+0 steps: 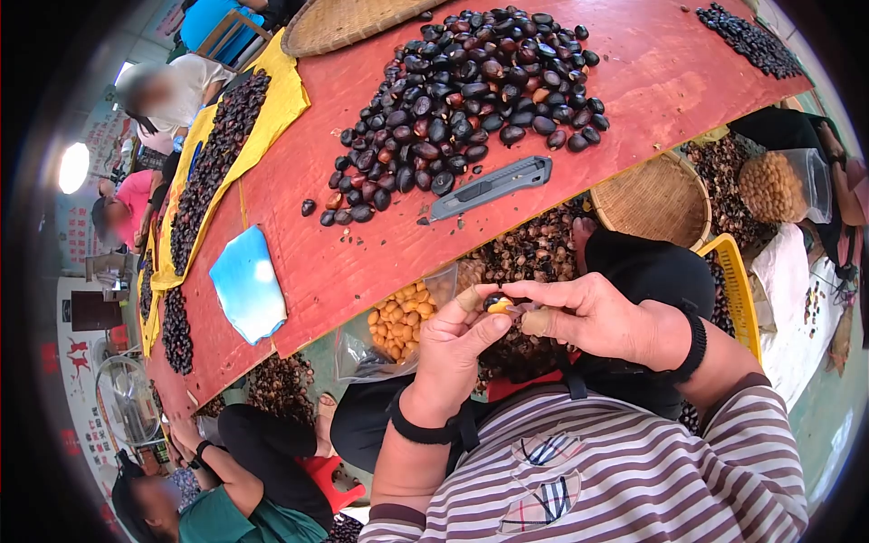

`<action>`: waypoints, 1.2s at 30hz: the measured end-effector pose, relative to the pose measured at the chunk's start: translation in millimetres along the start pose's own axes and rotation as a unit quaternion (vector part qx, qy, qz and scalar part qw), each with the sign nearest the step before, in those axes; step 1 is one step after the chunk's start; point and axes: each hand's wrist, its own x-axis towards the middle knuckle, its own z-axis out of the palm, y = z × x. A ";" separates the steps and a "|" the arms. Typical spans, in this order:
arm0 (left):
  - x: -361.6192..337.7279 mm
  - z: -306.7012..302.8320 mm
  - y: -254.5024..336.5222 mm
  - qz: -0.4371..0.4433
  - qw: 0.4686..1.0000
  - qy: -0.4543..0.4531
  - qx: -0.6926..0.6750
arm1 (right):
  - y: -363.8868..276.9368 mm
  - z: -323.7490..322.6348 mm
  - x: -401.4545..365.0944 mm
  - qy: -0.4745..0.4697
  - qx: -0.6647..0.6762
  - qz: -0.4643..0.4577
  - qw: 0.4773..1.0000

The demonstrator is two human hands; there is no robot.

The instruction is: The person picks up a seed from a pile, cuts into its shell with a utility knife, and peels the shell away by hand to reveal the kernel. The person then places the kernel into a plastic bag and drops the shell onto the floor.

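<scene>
A dark-shelled nut (496, 302) with yellow kernel showing is held between my two hands over my lap. My left hand (453, 337) pinches it from the left, thumb below and index finger above. From the right, my right hand (597, 319) closes on it with index finger and thumb; both hands have tape on fingers. Just left of my left hand, a clear plastic bag (353, 355) holds peeled yellow kernels (398, 321). On the red table, a grey utility knife (491, 188) lies in front of a big heap of dark nuts (462, 90).
A blue-and-white pad (249, 285) lies on the red table (344, 276). Round woven trays (654, 195) and a yellow crate (738, 294) are at the right. Shell pieces (534, 249) cover the area below the table edge. Several people sit around, one in green (244, 502) at lower left.
</scene>
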 end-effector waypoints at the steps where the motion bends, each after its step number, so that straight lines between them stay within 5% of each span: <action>1: 0.1 -0.5 -0.8 -0.004 1.000 -0.002 -0.010 | 2.5 1.3 -0.8 0.012 -0.010 -0.012 1.000; 15: 3.1 6.5 -2.0 -0.056 0.996 0.004 -0.063 | 23.5 12.4 3.9 0.096 -0.090 -0.168 0.977; 26: 4.9 4.8 -11.1 -0.080 0.992 0.007 -0.100 | 28.5 10.0 4.4 0.127 -0.182 -0.184 0.957; 36: 4.4 9.4 -14.5 -0.061 0.998 0.029 0.005 | 30.8 7.7 6.4 0.133 -0.234 -0.151 0.951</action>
